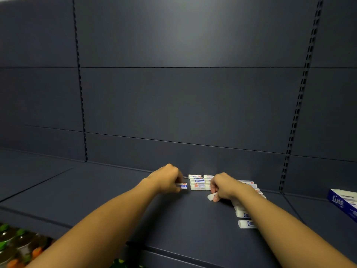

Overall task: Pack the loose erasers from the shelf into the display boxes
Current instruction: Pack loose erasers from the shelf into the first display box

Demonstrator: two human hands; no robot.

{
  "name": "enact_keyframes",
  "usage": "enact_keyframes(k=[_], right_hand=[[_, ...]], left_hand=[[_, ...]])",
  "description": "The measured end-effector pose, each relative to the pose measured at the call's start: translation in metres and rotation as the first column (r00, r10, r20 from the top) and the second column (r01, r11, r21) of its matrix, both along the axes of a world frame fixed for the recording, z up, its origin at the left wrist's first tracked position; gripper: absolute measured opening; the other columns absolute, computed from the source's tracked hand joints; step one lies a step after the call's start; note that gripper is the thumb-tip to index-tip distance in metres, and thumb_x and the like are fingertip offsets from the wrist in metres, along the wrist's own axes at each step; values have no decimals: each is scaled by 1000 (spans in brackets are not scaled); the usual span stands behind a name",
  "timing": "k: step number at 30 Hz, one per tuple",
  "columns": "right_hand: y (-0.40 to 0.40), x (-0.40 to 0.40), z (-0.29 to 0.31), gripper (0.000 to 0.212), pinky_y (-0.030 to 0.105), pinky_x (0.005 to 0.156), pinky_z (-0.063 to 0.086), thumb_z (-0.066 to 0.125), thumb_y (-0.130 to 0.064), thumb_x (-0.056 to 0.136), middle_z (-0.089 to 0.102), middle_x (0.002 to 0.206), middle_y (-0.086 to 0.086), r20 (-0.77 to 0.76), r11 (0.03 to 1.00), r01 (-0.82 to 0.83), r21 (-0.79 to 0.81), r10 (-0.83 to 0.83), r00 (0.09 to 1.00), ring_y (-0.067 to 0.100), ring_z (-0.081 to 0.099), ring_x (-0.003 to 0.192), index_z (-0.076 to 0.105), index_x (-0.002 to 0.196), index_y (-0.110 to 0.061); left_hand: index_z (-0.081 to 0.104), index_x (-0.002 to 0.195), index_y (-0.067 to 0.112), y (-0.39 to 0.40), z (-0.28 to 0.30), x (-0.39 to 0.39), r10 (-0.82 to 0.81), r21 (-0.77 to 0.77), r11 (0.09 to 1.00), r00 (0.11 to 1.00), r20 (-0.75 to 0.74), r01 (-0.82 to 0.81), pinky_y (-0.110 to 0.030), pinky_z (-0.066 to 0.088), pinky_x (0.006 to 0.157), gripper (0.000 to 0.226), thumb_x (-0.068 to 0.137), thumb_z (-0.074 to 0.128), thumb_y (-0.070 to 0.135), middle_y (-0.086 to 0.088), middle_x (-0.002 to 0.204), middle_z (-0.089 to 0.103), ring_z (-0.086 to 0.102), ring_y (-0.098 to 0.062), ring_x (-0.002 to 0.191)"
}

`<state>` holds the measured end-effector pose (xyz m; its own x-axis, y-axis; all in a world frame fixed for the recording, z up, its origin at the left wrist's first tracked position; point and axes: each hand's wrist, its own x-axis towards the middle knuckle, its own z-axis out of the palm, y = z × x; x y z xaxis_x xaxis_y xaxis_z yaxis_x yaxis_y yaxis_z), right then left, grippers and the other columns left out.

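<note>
Several white erasers with blue and red sleeves (pixel 197 183) lie stacked on the dark shelf (pixel 119 192) near its back wall. My left hand (pixel 168 178) pinches one eraser (pixel 182 186) just left of that stack. To the right, my right hand (pixel 224 187) grips a white eraser (pixel 212 196) close to the shelf surface. More loose erasers (pixel 246 223) trail toward me beside and under my right forearm, partly hidden by it. A blue and white display box (pixel 342 203) sits at the far right edge of the shelf.
Slotted uprights (pixel 295 117) run up the dark back panel. Below the shelf's front edge at the lower left are bottles with green and orange caps (pixel 13 246).
</note>
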<state>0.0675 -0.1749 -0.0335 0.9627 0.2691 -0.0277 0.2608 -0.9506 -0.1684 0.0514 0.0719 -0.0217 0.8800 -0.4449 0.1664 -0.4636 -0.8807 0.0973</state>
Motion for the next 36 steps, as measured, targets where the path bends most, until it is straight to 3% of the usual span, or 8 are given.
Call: enact_keyframes(k=[7,12,17,20,26,30,36], right_hand=[[6,-3,1,21,33,80,54,78,-3,77,61,97,2,17,996,35,-83,-34,999,21,61,85,68,89,-16],[10,-12,0,12,32,79,54,74,-23,83,61,98,1,139,999,38,-37,-32,990,23,63,90,64,88,-18],[8,-29,12,20,33,77,52,67,-34,86,62,102,1,310,997,52,-57,-32,950,25,62,96,65,100,-19],[2,-45,19,24,34,79,49,63,-28,87,62,109,2,372,994,82,-68,-51,927,25,59,99,61,108,-17],[-26,-82,22,16,39,77,49,55,-8,84,57,106,6,440,967,232,-102,-165,883,27,55,98,54,100,-12],[-55,-105,17,20,38,81,51,58,-9,86,56,110,5,435,937,328,-118,-248,866,25,54,104,56,105,-13],[-106,-139,12,24,37,82,52,60,-7,89,59,115,6,419,879,460,-122,-375,827,26,57,105,62,111,-15]], left_hand=[[73,106,12,9,-1,-2,-17,23,1000,1000,4,17,-40,59,80,22,87,70,24,-4,102,67,65,-20,87],[73,100,15,13,6,1,-50,36,998,997,51,48,-36,57,73,17,86,68,23,-2,98,67,64,-20,83],[73,99,16,2,14,7,-89,37,996,991,100,86,-38,58,73,19,84,67,26,-1,97,66,63,-20,83],[69,100,16,-15,17,11,-131,57,991,983,128,125,-36,54,71,20,85,69,29,0,98,61,61,-20,85],[64,100,10,-63,7,7,-253,261,948,928,273,182,-33,40,65,23,91,62,31,-6,108,59,61,-29,93],[63,100,11,-98,-2,0,-303,247,940,910,284,236,-34,42,65,17,86,58,18,-7,109,60,61,-30,95],[63,103,10,-145,-5,-9,-360,253,922,887,290,292,-39,50,74,18,89,61,21,-9,109,61,62,-30,97]])
